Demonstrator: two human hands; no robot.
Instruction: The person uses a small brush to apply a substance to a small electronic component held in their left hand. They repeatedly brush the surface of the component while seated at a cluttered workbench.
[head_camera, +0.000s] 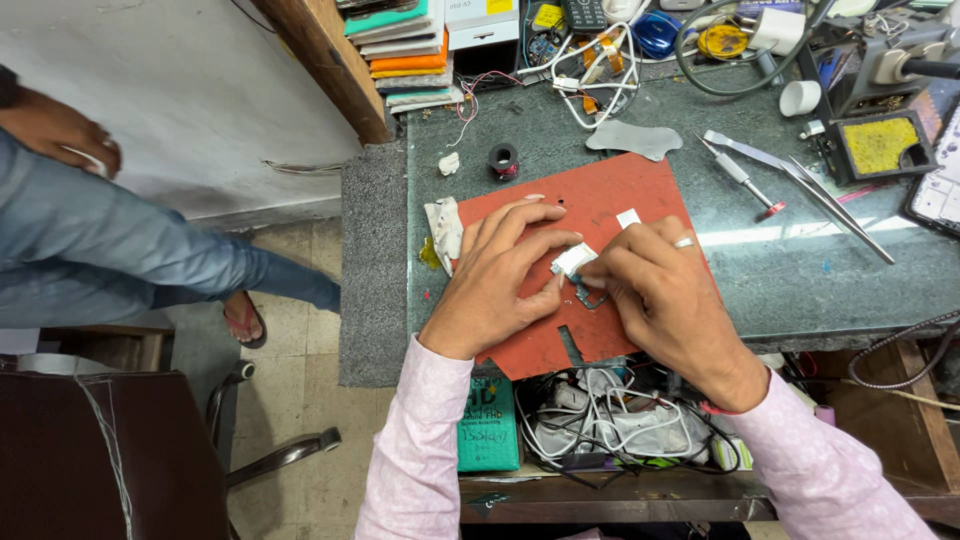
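Fingers of the left hand (500, 275) and right hand (655, 285) pinch closed on a small white rectangular part (573, 260), held just above the red rubber mat (600, 200) on the grey stone tabletop (800, 270).

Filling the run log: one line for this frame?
left hand: holds small white part | right hand: pinches same part | surface: red mat | nearby: tweezers

wall (180, 90): pale grey | floor (300, 390): beige tiles | workbench (800, 280): dark green stone | chair (90, 450): brown
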